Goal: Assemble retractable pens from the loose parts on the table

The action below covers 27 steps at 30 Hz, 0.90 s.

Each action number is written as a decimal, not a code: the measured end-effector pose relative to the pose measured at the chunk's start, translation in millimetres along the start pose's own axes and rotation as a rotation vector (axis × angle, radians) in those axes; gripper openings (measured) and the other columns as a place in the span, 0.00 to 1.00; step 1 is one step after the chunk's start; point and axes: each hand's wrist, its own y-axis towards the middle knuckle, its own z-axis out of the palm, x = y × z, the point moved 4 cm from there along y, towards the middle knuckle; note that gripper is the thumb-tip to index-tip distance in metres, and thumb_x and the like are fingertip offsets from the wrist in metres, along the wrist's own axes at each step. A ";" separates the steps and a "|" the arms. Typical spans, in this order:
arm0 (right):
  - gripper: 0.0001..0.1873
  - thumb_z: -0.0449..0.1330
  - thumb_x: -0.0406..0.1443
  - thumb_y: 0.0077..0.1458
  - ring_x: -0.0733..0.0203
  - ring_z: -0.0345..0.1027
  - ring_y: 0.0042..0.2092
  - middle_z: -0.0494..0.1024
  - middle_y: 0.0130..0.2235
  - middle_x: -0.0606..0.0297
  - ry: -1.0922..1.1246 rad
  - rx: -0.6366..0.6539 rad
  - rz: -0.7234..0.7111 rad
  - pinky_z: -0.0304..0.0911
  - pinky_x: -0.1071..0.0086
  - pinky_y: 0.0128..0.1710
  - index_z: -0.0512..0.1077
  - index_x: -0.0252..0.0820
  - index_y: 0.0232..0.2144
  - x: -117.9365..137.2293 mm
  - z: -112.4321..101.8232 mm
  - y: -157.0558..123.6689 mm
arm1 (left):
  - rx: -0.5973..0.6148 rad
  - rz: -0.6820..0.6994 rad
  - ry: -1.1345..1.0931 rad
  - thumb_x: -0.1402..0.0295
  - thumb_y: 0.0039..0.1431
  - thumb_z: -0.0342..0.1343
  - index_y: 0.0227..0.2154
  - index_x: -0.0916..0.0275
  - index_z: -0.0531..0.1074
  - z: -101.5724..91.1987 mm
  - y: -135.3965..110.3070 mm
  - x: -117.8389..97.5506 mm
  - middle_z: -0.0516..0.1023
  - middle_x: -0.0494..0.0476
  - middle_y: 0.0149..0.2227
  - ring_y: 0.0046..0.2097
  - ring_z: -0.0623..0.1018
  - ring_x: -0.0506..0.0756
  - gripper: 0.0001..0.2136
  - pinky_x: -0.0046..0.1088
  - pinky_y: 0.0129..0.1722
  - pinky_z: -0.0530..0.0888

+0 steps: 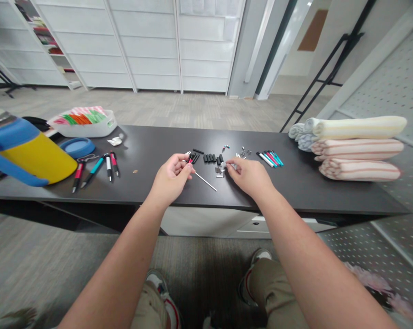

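My left hand (172,176) is closed in a pinch on a thin white pen refill (206,182) that slants down to the right over the dark table (151,151). Behind its fingers lie pen barrels (193,157) in red and black. My right hand (249,174) is closed, fingertips pinching at small metal pen parts (220,171); what it holds is too small to name. Black grip sleeves (211,158) lie in a row between the hands. Finished pens (270,158) lie to the right.
Several pens (96,168) lie at the left beside a blue lid (77,147) and a yellow and blue jug (24,153). A white tray (89,123) of coloured items sits behind. Rolled towels (357,146) are stacked at the right end. My shoes show below.
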 end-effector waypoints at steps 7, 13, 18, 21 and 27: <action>0.12 0.62 0.44 0.67 0.57 0.72 0.37 0.83 0.39 0.62 0.161 0.018 -0.273 0.61 0.66 0.40 0.82 0.47 0.43 10.1 1.3 -7.3 | 0.017 -0.006 0.057 0.63 0.63 0.62 0.47 0.62 0.72 0.8 0.2 -1.6 0.82 0.53 0.34 0.34 0.80 0.51 0.13 0.28 0.36 0.76; 0.08 0.64 0.42 0.67 0.59 0.71 0.36 0.80 0.38 0.64 0.199 0.038 -0.353 0.60 0.67 0.38 0.83 0.49 0.39 8.9 6.5 -8.0 | 0.019 -0.007 0.088 0.63 0.63 0.60 0.48 0.62 0.72 1.7 -0.1 -3.8 0.81 0.54 0.34 0.34 0.80 0.52 0.13 0.29 0.37 0.77; 0.07 0.64 0.40 0.67 0.60 0.70 0.35 0.78 0.37 0.64 0.222 0.026 -0.332 0.58 0.67 0.36 0.80 0.46 0.38 7.8 7.2 -5.5 | 0.024 0.005 0.098 0.62 0.65 0.59 0.48 0.62 0.71 1.7 -0.4 -2.5 0.81 0.54 0.35 0.34 0.79 0.51 0.13 0.29 0.38 0.77; 0.08 0.63 0.40 0.68 0.60 0.68 0.34 0.77 0.36 0.63 0.278 -0.089 -0.240 0.58 0.67 0.36 0.79 0.44 0.37 1.3 1.7 -3.3 | 0.021 0.034 0.146 0.62 0.68 0.55 0.48 0.60 0.70 -0.7 -2.1 -1.4 0.79 0.52 0.35 0.33 0.77 0.51 0.11 0.29 0.38 0.75; 0.11 0.62 0.44 0.67 0.59 0.71 0.31 0.80 0.32 0.64 0.414 -0.238 0.003 0.60 0.66 0.36 0.78 0.44 0.37 -20.2 -1.8 -1.7 | -0.011 0.156 0.585 0.62 0.69 0.53 0.45 0.59 0.74 7.5 -7.4 -24.6 0.78 0.50 0.33 0.33 0.75 0.52 0.09 0.29 0.38 0.70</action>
